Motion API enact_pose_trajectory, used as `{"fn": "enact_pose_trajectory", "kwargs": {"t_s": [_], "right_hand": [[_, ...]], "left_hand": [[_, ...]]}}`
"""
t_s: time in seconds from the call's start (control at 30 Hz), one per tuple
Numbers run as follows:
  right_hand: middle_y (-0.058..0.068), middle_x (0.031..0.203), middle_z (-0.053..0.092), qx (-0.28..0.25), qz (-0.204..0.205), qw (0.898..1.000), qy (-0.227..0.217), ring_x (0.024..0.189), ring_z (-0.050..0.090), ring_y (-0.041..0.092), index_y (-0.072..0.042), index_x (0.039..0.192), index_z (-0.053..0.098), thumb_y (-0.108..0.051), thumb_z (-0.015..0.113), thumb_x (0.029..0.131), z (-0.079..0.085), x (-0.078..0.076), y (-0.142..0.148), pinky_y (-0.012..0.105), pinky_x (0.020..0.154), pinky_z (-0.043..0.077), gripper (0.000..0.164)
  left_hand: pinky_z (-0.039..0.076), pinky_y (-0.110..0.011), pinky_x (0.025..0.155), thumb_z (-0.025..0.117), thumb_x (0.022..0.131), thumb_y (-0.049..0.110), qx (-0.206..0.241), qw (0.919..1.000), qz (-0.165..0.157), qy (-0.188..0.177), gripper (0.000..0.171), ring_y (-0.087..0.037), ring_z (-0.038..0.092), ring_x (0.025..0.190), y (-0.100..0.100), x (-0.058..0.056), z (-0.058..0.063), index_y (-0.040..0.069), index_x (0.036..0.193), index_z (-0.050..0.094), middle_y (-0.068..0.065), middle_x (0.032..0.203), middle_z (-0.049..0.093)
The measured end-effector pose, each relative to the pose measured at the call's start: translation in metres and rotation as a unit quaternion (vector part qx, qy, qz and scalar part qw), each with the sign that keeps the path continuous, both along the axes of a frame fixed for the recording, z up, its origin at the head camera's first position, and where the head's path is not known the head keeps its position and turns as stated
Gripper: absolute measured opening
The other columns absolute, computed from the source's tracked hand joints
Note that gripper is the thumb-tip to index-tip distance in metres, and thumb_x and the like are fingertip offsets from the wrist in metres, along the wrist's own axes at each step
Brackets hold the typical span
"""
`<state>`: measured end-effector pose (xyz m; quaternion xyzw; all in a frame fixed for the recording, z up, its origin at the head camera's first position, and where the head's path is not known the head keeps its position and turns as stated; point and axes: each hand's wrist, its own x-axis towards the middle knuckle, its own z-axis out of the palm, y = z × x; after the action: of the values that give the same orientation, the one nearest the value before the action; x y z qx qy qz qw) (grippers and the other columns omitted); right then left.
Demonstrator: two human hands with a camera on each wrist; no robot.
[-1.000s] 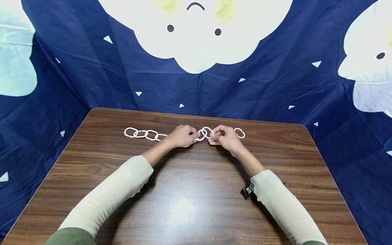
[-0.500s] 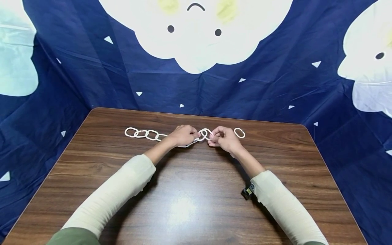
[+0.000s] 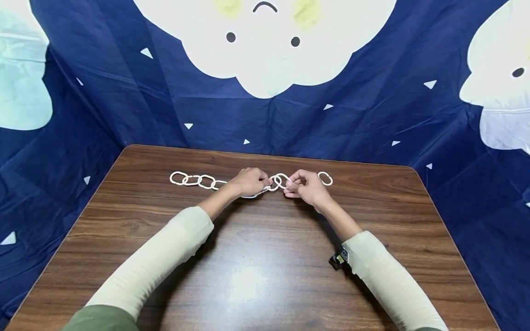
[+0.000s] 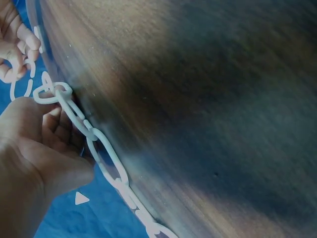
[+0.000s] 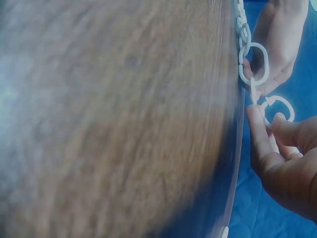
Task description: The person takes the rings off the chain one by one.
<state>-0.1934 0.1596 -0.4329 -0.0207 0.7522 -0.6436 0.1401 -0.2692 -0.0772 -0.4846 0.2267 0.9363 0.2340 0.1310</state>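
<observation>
A chain of white plastic links (image 3: 206,181) runs across the far part of the table and passes under my left hand (image 3: 250,180). The left thumb and fingertips pinch a link near the chain's right end. My right hand (image 3: 308,187) pinches the end link (image 3: 283,180) between thumb and fingers. In the right wrist view this link (image 5: 282,101) shows a gap in its ring close by the neighbouring link. From the left wrist, the chain (image 4: 106,153) trails past the palm. Part of it is hidden beneath the left hand in the head view.
One loose white link (image 3: 325,178) lies just right of the right hand. The wooden table (image 3: 256,239) ends shortly beyond the chain, against a blue curtain (image 3: 215,115) with cloud prints. A small black device (image 3: 338,259) sits at the right cuff.
The end link in the right hand sits slightly lower than a second ago. Both hands keep their hold, with only slight movement.
</observation>
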Motion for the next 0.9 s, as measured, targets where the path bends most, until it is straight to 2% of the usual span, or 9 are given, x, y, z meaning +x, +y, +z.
{"fn": "enact_pose_trajectory", "kwargs": {"t_s": [0.23,0.53,0.73,0.9], "right_hand": [[0.016,0.097,0.077,0.003,0.001,1.0,-0.01,0.083,0.081,0.017,0.017,0.118,0.064,0.01,0.066,0.107,0.001,0.001,0.013,0.031,0.083,0.07,0.013],[0.008,0.092,0.079,0.026,-0.021,0.998,-0.049,0.076,0.08,0.011,0.016,0.123,0.065,0.003,0.07,0.108,-0.001,0.001,0.04,0.029,0.077,0.07,0.021],[0.006,0.089,0.081,0.045,-0.036,0.995,-0.086,0.073,0.08,0.008,0.019,0.13,0.066,-0.001,0.072,0.108,0.003,0.002,0.055,0.026,0.075,0.069,0.03],[0.006,0.086,0.079,0.052,-0.044,0.992,-0.109,0.07,0.079,0.008,0.018,0.127,0.066,0.001,0.072,0.107,0.003,0.001,0.066,0.026,0.073,0.069,0.026]], "left_hand": [[0.05,-0.045,0.094,0.059,0.113,0.044,0.002,1.0,0.004,-0.002,0.045,-0.025,0.067,0.092,0.0,0.002,0.002,0.026,0.072,0.064,0.002,0.075,0.064],[0.051,-0.048,0.099,0.061,0.114,0.045,-0.003,0.9999,-0.005,-0.01,0.039,-0.025,0.067,0.1,-0.001,-0.002,-0.001,0.029,0.08,0.073,0.004,0.082,0.069],[0.054,-0.047,0.098,0.062,0.113,0.045,-0.004,0.9998,-0.006,-0.019,0.036,-0.024,0.069,0.102,0.001,-0.002,0.004,0.032,0.083,0.077,0.006,0.087,0.074],[0.054,-0.044,0.096,0.062,0.113,0.046,-0.007,0.9996,-0.003,-0.026,0.037,-0.024,0.068,0.101,0.002,0.0,0.007,0.033,0.082,0.077,0.006,0.085,0.072]]}}
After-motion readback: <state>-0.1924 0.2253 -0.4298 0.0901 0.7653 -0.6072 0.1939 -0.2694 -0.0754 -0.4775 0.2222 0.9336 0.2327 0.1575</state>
